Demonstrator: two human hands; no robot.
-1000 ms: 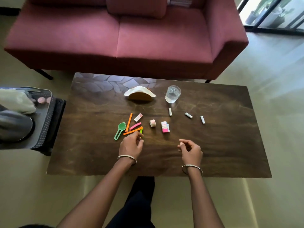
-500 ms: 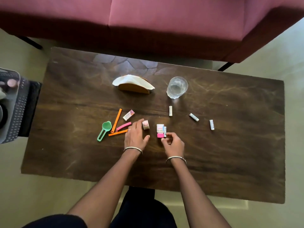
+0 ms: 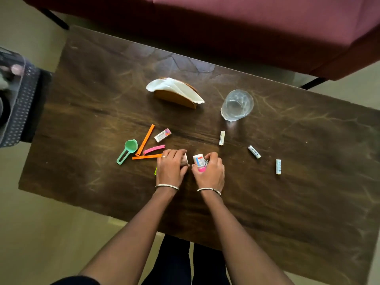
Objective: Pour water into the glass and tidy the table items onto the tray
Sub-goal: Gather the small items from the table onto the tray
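Note:
On the dark wooden table (image 3: 287, 192) my left hand (image 3: 170, 167) closes over a small tape roll (image 3: 184, 160), mostly hidden under my fingers. My right hand (image 3: 209, 171) grips a small white and pink box (image 3: 199, 162). A clear glass (image 3: 237, 104) stands at the back right. Left of my hands lie a green scoop (image 3: 127, 151), two orange clips (image 3: 145, 139), a pink clip (image 3: 154, 150) and a small white eraser box (image 3: 162, 135). Three small white tubes lie to the right: one (image 3: 221, 138) near the glass, another (image 3: 254, 152) further right, the last (image 3: 278, 166) furthest right.
A wooden napkin holder with white napkins (image 3: 174, 92) stands at the back middle. A grey perforated tray (image 3: 18, 103) sits on a stand off the table's left end. A red sofa (image 3: 267, 21) runs behind the table. A green sliver (image 3: 155, 171) shows beside my left wrist.
Both hands moved forward from the table's near edge to the small items; the left closed over the tape roll, the right took hold of the white and pink box. The camera leaned closer.

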